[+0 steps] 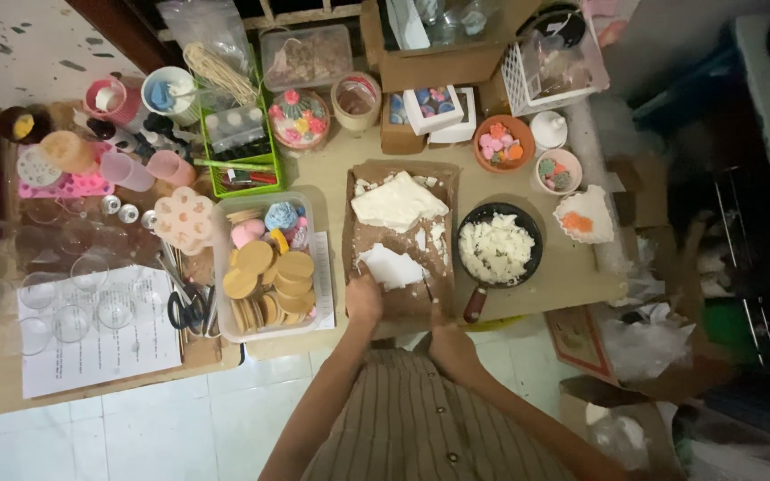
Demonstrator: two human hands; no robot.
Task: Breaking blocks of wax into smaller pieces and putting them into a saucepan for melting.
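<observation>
A brown cardboard sheet (pixel 400 242) lies on the table in front of me with two white wax slabs on it, a large one (pixel 397 202) at the far end and a smaller one (pixel 391 265) near me. My left hand (pixel 364 299) rests at the sheet's near left edge, next to the smaller slab. At the near right corner, my right hand (pixel 446 342) grips the sheet's edge. Right of the sheet, a black pan (pixel 497 249) with a red handle holds white wax chunks.
A clear plastic box (pixel 266 264) of round wooden discs and pastel shapes sits left of the sheet. Scissors (pixel 187 310), clear glass cups (pixel 73 307) and a paper sheet (pixel 100 343) lie further left. Bowls of coloured wax shapes (pixel 503 142) and cardboard boxes (pixel 438 62) line the back.
</observation>
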